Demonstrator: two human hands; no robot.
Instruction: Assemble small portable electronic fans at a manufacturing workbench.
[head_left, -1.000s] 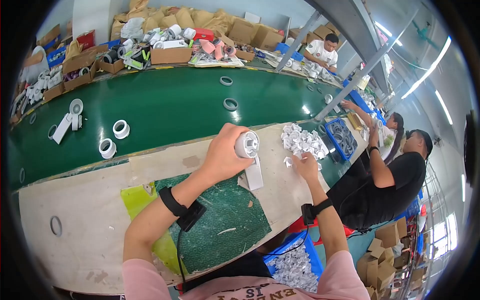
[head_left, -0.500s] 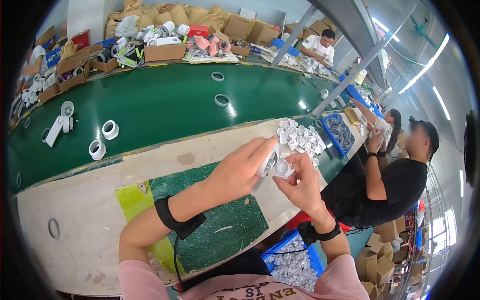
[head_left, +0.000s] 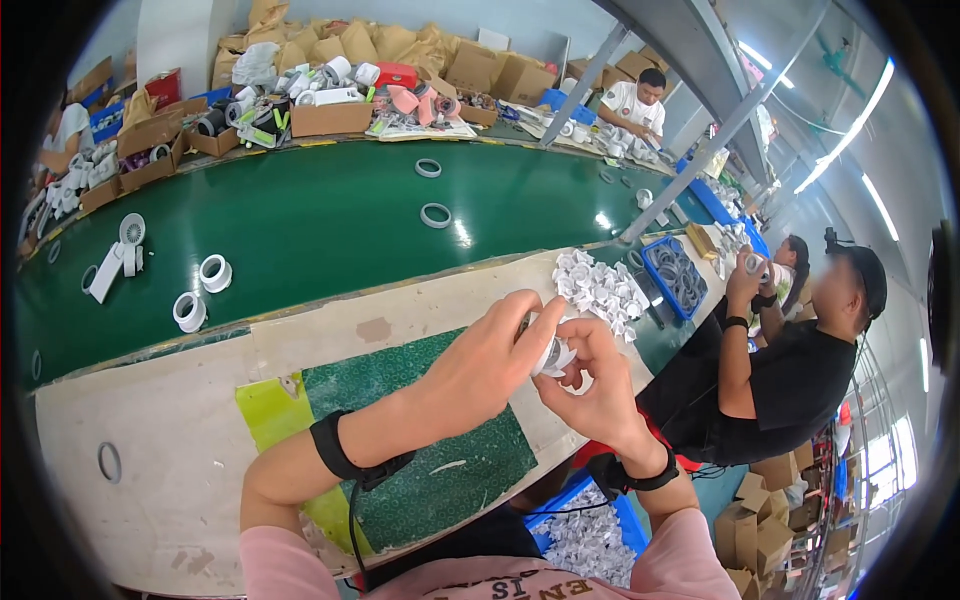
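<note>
My left hand [head_left: 488, 352] is closed around a white round housing, which its fingers mostly hide. Pinched in my right hand [head_left: 602, 388] is a small white fan impeller [head_left: 556, 358] with curved blades. The impeller is right up against the housing's open side; whether it sits on anything inside cannot be seen. Both hands are above the right end of a dark green mat [head_left: 440, 470]. Just beyond them, a pile of loose white impellers [head_left: 600, 290] lies on the worktop.
A green conveyor belt [head_left: 310, 220] runs behind the worktop, carrying white rings [head_left: 215, 273], grey rings [head_left: 436, 215] and a white handheld fan [head_left: 118, 258]. A blue bin [head_left: 648, 272] holds grey rings. Below the edge stands a blue crate [head_left: 632, 522] of white parts. A co-worker [head_left: 790, 360] is at right.
My hands have come together, bringing the impeller from just beside the housing up against it. The housing has turned and is more hidden. The co-worker at right now holds a round part up.
</note>
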